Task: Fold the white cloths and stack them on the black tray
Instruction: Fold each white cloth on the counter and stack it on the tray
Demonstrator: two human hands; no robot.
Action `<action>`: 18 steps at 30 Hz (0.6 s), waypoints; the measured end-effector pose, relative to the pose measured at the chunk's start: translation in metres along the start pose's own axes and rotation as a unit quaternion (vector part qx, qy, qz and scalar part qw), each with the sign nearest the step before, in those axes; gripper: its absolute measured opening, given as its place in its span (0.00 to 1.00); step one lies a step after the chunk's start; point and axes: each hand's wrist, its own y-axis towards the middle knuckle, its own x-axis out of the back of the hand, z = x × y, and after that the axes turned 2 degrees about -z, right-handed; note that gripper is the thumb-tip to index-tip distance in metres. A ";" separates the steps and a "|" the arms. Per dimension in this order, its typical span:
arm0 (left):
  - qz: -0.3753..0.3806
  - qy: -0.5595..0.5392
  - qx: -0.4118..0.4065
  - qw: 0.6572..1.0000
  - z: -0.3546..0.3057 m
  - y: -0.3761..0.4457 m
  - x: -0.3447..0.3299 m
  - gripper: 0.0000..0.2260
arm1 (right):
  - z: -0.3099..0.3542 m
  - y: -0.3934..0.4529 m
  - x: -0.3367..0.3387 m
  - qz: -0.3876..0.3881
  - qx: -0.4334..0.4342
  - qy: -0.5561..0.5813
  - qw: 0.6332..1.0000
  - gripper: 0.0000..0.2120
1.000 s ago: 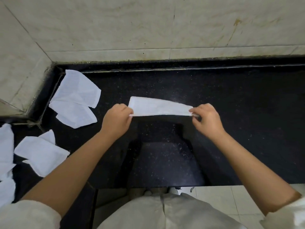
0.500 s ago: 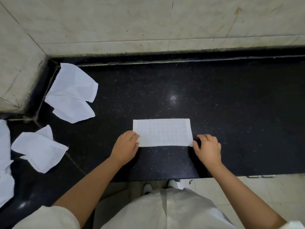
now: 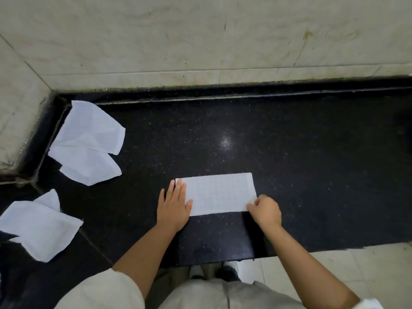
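White cloth (image 3: 219,192) lies flat on the black counter (image 3: 289,157) in front of us, folded into a long strip. Our left hand (image 3: 173,205) is spread flat with its fingers (image 3: 178,188) wide, pressing down the left end. Our right hand (image 3: 265,210) pinches the near right corner, with its fingers curled tight on the cloth. We think the next fold brings the right end over to the left end. To do it well, we should keep the left hand pressing so the strip does not slide, lift the corner low, and line up the edges before we flatten it. More loose cloths wait on the left: one pile (image 3: 89,143) by the wall corner and one (image 3: 38,226) near the edge. We can't see a black tray anywhere, so it may be out of view, and we can't tell what is in it
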 end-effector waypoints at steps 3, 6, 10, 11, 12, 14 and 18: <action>0.005 -0.002 -0.002 1.000 -0.001 0.000 0.001 0.26 | 0.008 -0.006 0.005 -0.025 0.065 0.131 0.989 0.15; -0.002 -0.020 -0.005 1.000 -0.001 0.000 0.003 0.26 | 0.034 -0.018 0.013 -0.055 0.125 0.220 0.966 0.13; -0.072 -0.088 0.031 0.993 0.012 -0.011 0.008 0.25 | 0.081 -0.039 0.003 -0.064 0.231 0.226 0.944 0.07; -0.089 -0.103 0.054 0.989 0.021 -0.017 0.010 0.25 | 0.092 -0.044 -0.004 -0.048 0.254 0.204 0.944 0.04; -0.101 -0.113 0.077 0.985 0.030 -0.023 0.011 0.25 | 0.102 -0.048 -0.015 -0.031 0.276 0.176 0.944 0.03; -0.123 -0.124 0.109 0.979 0.050 -0.037 0.010 0.24 | 0.113 -0.054 -0.040 -0.024 0.334 0.112 0.935 0.05; -0.142 -0.160 0.130 0.968 0.078 -0.063 0.001 0.23 | 0.107 -0.058 -0.085 -0.020 0.406 -0.048 0.912 0.15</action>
